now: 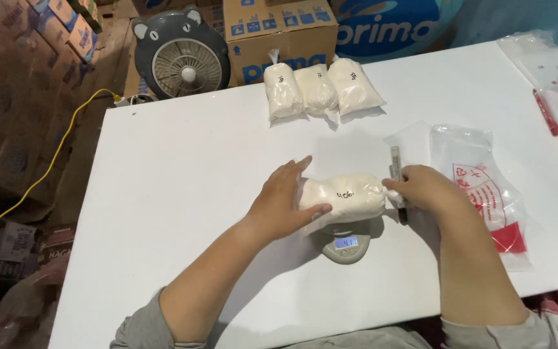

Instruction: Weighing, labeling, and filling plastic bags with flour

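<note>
"Bags first. What do you have in your hands?"

"One soft bag of white powder [343, 196]. It lies on its side on a small grey scale [345, 244] near my edge of the white table [182, 194]. My left hand [285, 203] is wrapped around its left end, and my right hand [421, 187] pinches the knotted right end. It has a little black scribble on it."

"Are there more bags?"

"Three more filled bags [321, 90] sit side by side at the far edge, each with a small dark mark. Behind them stands a brown box with blue pictures [279, 32], and a grey round fan with ears [182, 55]."

"What is to your right?"

"Empty clear bags with red print [485, 187] lie flat, just beside my right hand. A dark pen [396, 168] lies by my right fingers."

"Where is open room?"

"The table's left half is bare white, all the way to its left edge. A yellow cord [46, 168] hangs past that edge."
</note>
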